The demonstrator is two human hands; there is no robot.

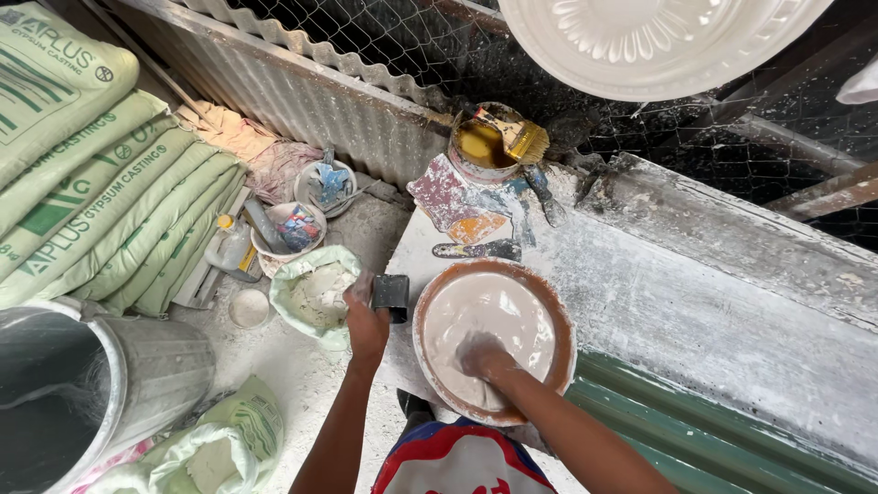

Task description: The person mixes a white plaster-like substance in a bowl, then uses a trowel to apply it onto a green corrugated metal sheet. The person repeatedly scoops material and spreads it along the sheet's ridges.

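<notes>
Basin [549, 302]: one, round, brown-rimmed, full of white plaster, on workbench [695, 311].
Right hand [482, 355]: sunk in plaster, finger spread untellable.
Left hand [366, 325]: fingers closed round one dark cup [391, 295].
Sacks [91, 183]: about five, stacked.

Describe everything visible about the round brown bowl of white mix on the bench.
The round brown bowl sits at the near left edge of the plaster-dusted grey workbench. Its rim looks reddish-brown, like rubber or plastic, smeared with white. It is upright and nearly full of smooth, creamy white wet mix. The right hand is plunged into the mix, coated in it. The left hand holds a small black scoop just beside the bowl's left rim, apparently not touching it.
</notes>
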